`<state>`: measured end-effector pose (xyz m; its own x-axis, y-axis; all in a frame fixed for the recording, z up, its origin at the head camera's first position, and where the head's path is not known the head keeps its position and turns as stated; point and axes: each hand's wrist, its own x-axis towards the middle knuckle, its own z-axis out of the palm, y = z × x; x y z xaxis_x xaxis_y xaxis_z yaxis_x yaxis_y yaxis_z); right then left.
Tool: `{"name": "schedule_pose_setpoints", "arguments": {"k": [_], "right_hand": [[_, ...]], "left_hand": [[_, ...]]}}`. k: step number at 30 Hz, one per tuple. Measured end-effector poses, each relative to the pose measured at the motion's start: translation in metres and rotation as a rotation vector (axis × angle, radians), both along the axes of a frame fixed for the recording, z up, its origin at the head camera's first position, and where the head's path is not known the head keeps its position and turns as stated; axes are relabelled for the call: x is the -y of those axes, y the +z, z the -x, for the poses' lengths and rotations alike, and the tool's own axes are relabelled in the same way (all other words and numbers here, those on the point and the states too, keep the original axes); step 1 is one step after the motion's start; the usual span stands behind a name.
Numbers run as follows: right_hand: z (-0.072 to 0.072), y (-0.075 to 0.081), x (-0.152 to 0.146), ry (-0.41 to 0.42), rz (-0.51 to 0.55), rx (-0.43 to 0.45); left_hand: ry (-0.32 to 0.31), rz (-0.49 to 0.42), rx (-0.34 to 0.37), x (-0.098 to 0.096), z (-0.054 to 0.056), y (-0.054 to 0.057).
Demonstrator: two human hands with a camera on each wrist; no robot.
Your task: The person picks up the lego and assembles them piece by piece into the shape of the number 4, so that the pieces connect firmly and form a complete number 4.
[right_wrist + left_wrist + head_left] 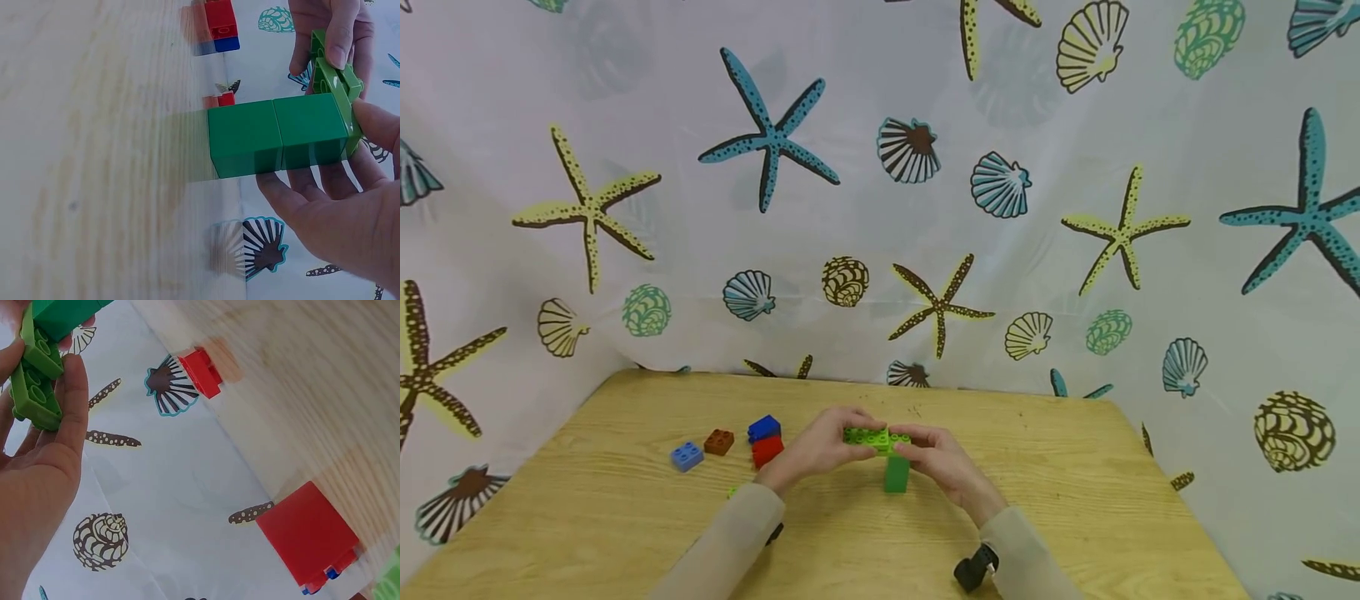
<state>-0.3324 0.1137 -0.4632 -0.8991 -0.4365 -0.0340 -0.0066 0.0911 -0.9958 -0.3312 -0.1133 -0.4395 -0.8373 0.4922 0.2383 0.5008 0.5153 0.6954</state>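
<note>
My left hand pinches a lime green toy brick between thumb and fingers, studs facing up. Beside it, a second lime brick sits on top of a stack of two darker green blocks. Around the upper end of this stack my right hand has its grip, thumb at the lime brick and fingers along the stack's side. In the left wrist view the two lime bricks overlap in a step, their hollow undersides showing. The hands are close together over the table.
Left of the hands on the wooden table lie a light blue brick, a brown brick, a blue brick and a red brick. Another small red brick appears in the left wrist view. A patterned curtain hangs behind.
</note>
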Motion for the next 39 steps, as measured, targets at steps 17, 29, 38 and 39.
{"name": "schedule_pose_setpoints", "arguments": {"k": [17, 29, 38, 39], "right_hand": [[-0.001, 0.0, 0.002, 0.0, 0.021, -0.008], [-0.001, 0.001, 0.002, -0.002, 0.035, -0.018], [-0.001, 0.0, 0.003, 0.009, 0.035, -0.014], [-0.001, 0.0, 0.003, 0.007, 0.033, -0.012]], "left_hand": [[-0.021, 0.042, -0.036, 0.0, -0.006, 0.004], [-0.042, 0.052, -0.139, -0.002, -0.001, -0.007], [-0.078, 0.108, -0.264, 0.0, -0.001, -0.01], [-0.081, 0.111, -0.269, 0.001, -0.001, -0.011]]}}
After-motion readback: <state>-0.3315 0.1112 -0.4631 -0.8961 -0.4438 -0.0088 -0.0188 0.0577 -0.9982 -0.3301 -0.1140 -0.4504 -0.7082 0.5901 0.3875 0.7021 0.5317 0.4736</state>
